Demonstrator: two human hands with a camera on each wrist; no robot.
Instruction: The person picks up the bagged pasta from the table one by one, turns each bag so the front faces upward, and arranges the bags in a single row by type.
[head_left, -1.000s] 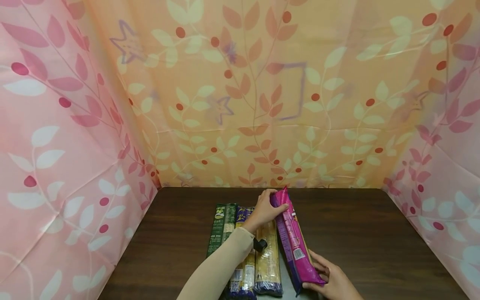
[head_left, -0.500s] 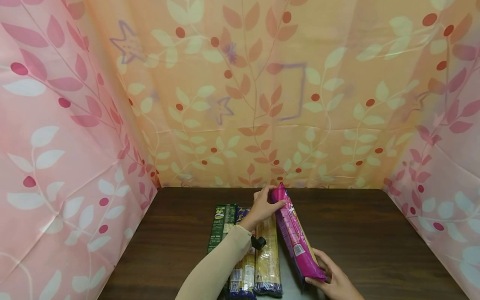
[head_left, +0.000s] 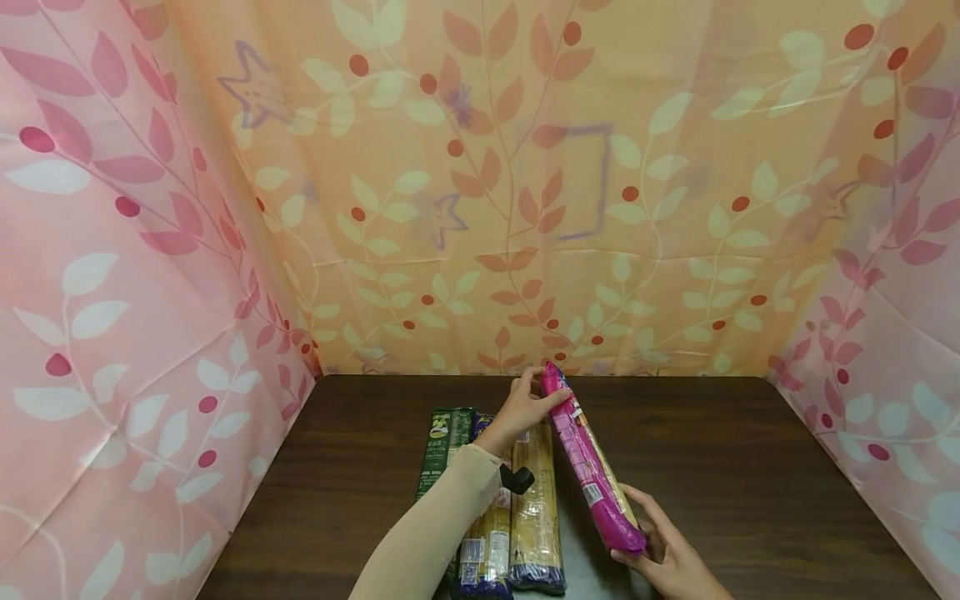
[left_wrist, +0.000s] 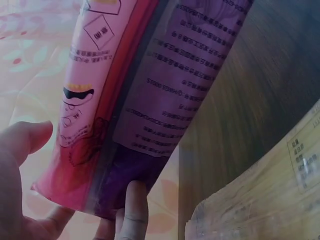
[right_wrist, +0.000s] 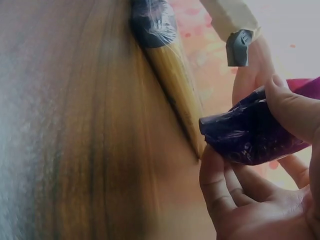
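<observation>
A long pink and purple noodle packet (head_left: 592,467) slants between my two hands, right of the other packs. My left hand (head_left: 520,412) grips its far end, thumb on the near side. In the left wrist view, its fingers (left_wrist: 134,212) lie against the purple lower end, below printed text. My right hand (head_left: 667,546) holds the near end; in the right wrist view, the thumb (right_wrist: 290,107) presses on the dark purple wrapper (right_wrist: 250,135) with fingers beneath. Beside it lie a clear pack of yellow noodles (head_left: 535,508) and another one (head_left: 483,550), partly hidden by my left arm.
A green noodle pack (head_left: 438,450) lies leftmost in the row. Under the near packs shows a grey flat surface (head_left: 581,554). The dark wood table (head_left: 750,483) extends to both sides, with patterned cloth (head_left: 525,208) hanging behind and at the sides.
The pink packet has been turned in my hands: its purple side has gone from the head view and more of a yellowish side shows. Its far end has shifted slightly up and left.
</observation>
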